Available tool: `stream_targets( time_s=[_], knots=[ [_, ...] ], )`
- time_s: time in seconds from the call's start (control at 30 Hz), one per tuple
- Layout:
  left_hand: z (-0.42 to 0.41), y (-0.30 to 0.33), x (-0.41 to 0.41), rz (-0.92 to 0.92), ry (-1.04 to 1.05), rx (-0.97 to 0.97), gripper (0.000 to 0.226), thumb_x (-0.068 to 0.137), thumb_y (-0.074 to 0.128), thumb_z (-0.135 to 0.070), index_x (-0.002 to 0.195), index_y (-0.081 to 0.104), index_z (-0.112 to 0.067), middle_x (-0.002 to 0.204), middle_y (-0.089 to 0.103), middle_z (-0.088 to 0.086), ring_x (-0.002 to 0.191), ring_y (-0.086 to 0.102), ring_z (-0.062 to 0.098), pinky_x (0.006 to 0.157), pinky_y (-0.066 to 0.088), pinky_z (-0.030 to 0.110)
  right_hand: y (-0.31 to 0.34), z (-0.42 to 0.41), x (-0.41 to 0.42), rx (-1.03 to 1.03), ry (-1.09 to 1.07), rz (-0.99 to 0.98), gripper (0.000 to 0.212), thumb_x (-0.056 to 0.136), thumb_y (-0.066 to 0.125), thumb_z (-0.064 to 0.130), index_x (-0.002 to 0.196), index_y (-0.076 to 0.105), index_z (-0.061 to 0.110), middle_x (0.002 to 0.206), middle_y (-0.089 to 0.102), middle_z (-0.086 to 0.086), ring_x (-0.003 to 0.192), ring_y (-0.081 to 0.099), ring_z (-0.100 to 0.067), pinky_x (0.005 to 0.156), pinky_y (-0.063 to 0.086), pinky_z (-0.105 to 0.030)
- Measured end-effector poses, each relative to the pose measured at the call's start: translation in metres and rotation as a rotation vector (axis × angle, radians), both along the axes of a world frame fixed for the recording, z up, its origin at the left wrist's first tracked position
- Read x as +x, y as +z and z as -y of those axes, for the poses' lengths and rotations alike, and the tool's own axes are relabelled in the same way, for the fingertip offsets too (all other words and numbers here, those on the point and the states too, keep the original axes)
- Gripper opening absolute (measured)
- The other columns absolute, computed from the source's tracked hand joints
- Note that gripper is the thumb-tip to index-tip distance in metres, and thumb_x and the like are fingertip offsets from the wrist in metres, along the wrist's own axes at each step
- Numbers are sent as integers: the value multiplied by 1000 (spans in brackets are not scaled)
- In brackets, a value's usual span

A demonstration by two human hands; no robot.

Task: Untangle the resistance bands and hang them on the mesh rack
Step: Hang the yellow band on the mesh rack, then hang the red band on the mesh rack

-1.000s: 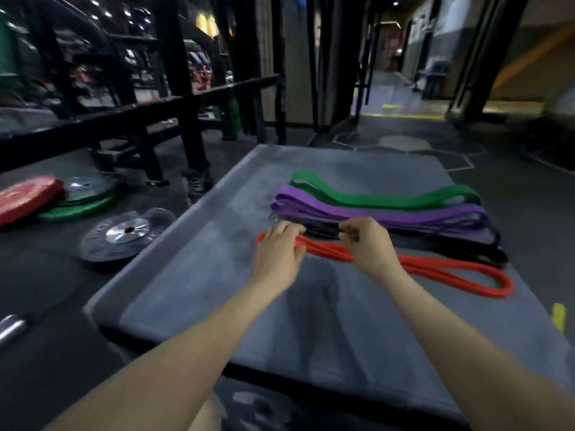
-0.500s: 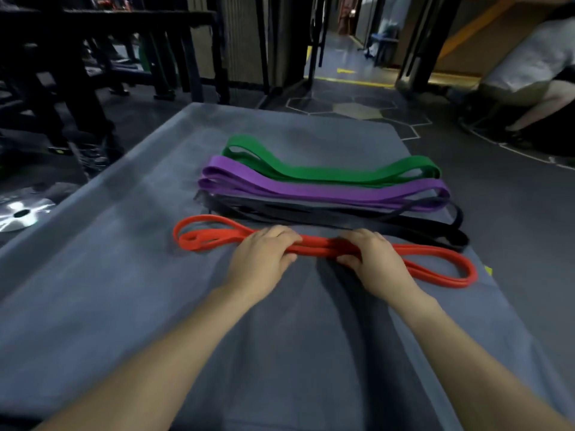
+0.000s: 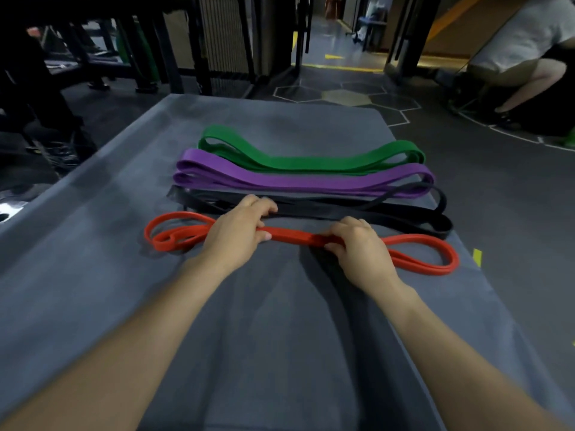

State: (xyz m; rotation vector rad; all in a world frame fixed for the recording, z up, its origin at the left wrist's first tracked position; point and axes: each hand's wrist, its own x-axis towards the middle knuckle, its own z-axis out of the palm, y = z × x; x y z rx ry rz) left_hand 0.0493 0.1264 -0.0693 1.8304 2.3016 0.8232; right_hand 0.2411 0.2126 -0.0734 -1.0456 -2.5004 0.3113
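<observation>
Several folded resistance bands lie in a row on a grey padded box [image 3: 102,259]. Farthest is the green band [image 3: 311,161], then the purple band [image 3: 298,181], then the black band [image 3: 357,213]. Nearest me lies the red band [image 3: 295,238], looped at both ends. My left hand [image 3: 238,234] grips the red band left of its middle, thumb under it. My right hand [image 3: 357,247] grips the same band right of its middle. A mesh panel [image 3: 224,35] stands upright beyond the box.
Black rack posts [image 3: 186,42] stand behind the box on the left. A person [image 3: 522,48] crouches on the floor at the far right. Part of a weight plate [image 3: 9,211] shows at the left edge. Dark gym floor surrounds the box.
My view has swung right and dropped toward the box. Both hands have come down onto the red band and closed round it, spreading a little apart along it.
</observation>
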Motion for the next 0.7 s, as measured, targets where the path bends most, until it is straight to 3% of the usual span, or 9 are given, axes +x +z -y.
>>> stream_targets(
  time_s=[0.07, 0.2, 0.37, 0.57, 0.7],
  knots=[
    [-2, 0, -5, -71, -56, -61, 28, 83, 66, -16, 110, 65, -20, 107, 55, -4, 101, 54, 17, 94, 43, 39, -1, 0, 0, 13, -1, 21, 23, 88, 59, 15, 110, 65, 15, 107, 59, -4, 101, 49, -26, 84, 46, -41],
    [3, 0, -4, -318, -23, -83, 23, 87, 58, -33, 109, 60, -27, 112, 52, -11, 112, 42, 15, 96, 30, 29, 1, 1, 1, 51, 16, 77, 27, 90, 55, 19, 116, 60, 15, 113, 54, -4, 105, 47, -26, 84, 46, -40],
    [17, -1, 8, -328, 29, -45, 24, 91, 51, -32, 113, 54, -21, 109, 52, -1, 107, 50, 19, 84, 46, 36, 7, 10, 2, 167, 16, 202, 26, 93, 50, 23, 116, 54, 14, 116, 51, -4, 109, 46, -25, 76, 46, -38],
    [54, 30, 8, -293, 133, 181, 18, 84, 62, -25, 98, 62, -14, 98, 58, 5, 95, 57, 27, 73, 48, 41, 33, 31, -8, 288, 26, -78, 20, 82, 64, 16, 102, 62, 12, 101, 57, -7, 97, 54, -30, 56, 50, -41],
    [94, 74, -12, -301, 173, 261, 25, 85, 53, -33, 98, 62, -14, 97, 59, 6, 92, 57, 28, 74, 50, 42, 57, 61, -34, 405, 103, -217, 21, 73, 72, 13, 91, 62, 11, 89, 59, -8, 82, 58, -33, 44, 47, -37]
  ],
)
